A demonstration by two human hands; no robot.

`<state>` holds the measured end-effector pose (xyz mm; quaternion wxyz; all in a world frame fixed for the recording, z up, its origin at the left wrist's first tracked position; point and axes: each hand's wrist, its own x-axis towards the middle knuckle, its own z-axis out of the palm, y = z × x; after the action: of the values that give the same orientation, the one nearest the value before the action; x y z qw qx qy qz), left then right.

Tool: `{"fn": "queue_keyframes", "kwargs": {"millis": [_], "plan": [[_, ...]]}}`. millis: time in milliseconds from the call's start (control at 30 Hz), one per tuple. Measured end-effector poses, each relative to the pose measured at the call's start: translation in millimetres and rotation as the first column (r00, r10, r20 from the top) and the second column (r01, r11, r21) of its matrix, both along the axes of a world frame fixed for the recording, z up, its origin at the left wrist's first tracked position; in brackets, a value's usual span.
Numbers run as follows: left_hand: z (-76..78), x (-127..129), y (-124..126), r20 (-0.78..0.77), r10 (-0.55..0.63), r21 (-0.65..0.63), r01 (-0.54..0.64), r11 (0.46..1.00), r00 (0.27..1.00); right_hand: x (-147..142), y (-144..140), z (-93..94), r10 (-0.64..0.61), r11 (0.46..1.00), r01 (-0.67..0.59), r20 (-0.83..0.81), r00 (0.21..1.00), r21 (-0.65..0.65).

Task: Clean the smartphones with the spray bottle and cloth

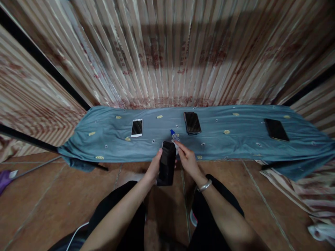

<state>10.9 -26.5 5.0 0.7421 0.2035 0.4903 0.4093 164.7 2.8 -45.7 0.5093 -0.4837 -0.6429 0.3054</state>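
A black smartphone (166, 165) is gripped upright in my left hand (155, 166), with the thumb along its left edge and fingertips showing at its right side. My right hand (188, 160) is closed in a pinch at the phone's upper right edge. A small whitish piece (177, 145) shows at its fingertips; I cannot tell what it is made of. Just beyond those fingertips is a small clear bottle with a blue cap (172, 132); whether it touches the fingers is unclear.
On the blue patterned cloth (141, 150) over a low bench lie a white phone (136, 128) at left, a stack of dark phones (193, 123) past my right hand, and a dark tablet-like device (276, 129) far right. Striped curtains (167, 52) hang behind. Black poles flank the bench.
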Motion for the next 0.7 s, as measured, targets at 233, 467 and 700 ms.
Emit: {"fn": "queue_keyframes", "kwargs": {"millis": [233, 467, 700], "plan": [[12.2, 1.8, 4.6, 0.146, 0.117, -0.142, -0.096, 0.985, 0.982, -5.7, 0.4, -3.6, -0.041, 0.996, 0.037, -0.048, 0.998, -0.084], [15.2, -2.5, 8.1, 0.171, 0.165, -0.179, -0.134, 0.975, 0.971, -7.4, -4.8, -1.1, -0.004, 0.997, 0.0, -0.045, 0.999, -0.083], [21.2, -4.9, 13.3, 0.183, 0.235, -0.156, -0.208, 0.966, 0.955, -10.6, -12.1, 3.3, 0.055, 0.991, -0.063, -0.062, 0.997, -0.12]]}}
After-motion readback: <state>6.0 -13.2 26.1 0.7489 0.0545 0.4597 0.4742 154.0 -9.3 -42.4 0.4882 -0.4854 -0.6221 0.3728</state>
